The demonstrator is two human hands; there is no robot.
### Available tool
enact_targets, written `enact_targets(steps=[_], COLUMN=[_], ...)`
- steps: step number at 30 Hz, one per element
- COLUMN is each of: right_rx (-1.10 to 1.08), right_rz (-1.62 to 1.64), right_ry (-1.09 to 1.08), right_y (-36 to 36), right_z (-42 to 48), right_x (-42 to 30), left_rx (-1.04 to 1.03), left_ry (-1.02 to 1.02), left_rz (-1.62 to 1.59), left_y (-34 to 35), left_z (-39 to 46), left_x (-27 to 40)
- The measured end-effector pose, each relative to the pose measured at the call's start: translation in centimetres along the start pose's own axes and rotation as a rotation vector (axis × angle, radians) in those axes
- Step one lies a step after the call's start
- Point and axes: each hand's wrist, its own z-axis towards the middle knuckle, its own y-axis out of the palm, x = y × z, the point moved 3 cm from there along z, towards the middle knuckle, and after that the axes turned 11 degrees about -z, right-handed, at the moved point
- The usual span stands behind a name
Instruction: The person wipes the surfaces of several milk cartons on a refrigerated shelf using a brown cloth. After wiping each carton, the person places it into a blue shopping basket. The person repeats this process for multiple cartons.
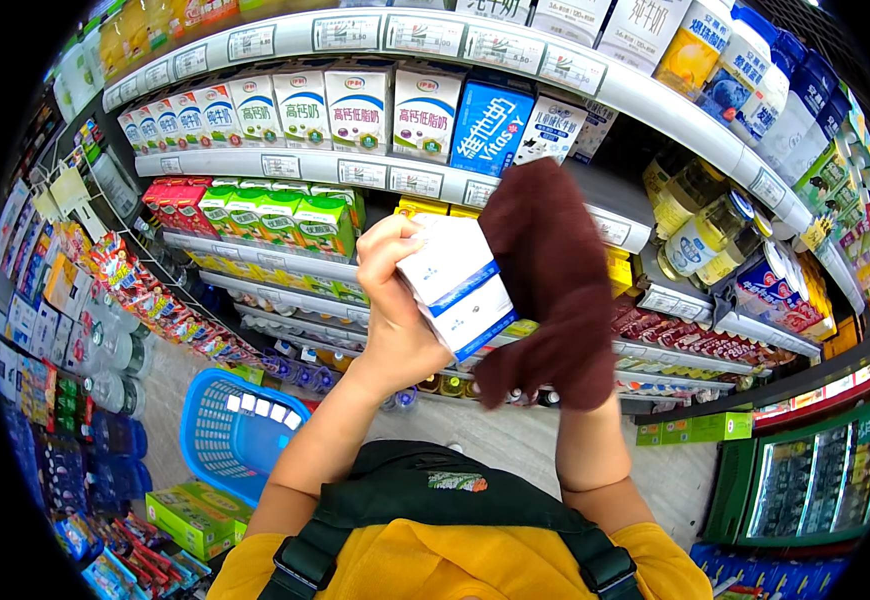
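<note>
My left hand (pixel 397 307) grips white-and-blue cartons (pixel 454 270), which look like two side by side, in front of the shelves. A dark maroon cloth (pixel 555 292) covers my right hand, just right of the cartons; its fingers are hidden, so their pose cannot be told. Behind them, a shelf row holds white milk cartons (pixel 360 109), a blue carton (pixel 490 127) and a white carton with dark spots (pixel 549 131). Right of that spotted carton, the shelf shows a dark gap.
A blue plastic basket (pixel 199 442) with small white items stands on the floor at lower left, near a green box (pixel 191 517). Hanging snack packets (pixel 154 300) edge the left aisle. Glass jars (pixel 705 232) lie on the right shelf. A green-framed cooler (pixel 817 480) stands at lower right.
</note>
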Motion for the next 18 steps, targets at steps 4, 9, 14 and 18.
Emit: enact_targets(steps=[4,9,14,18], right_rx=[0.009,-0.059,-0.098,-0.035], right_rz=[-0.895,-0.87,-0.556,-0.514], right_ry=[-0.393,-0.458,-0.373,-0.201], right_y=[2.8,3.4,1.2,-0.4], right_z=[-0.1,1.3,2.1,1.3], right_x=[-1.4,-0.4,3.4,5.5], left_rx=[0.099,0.039,0.035,-0.048], left_ry=[0.212,0.204,0.23,0.022], left_rz=[0.366,0.408,0.165,-0.007], left_y=[0.1,-1.0,-1.3,-0.8], left_z=[-0.4,0.0,-0.4,-0.2], left_x=[-1.9,-1.9,-2.4,0.0])
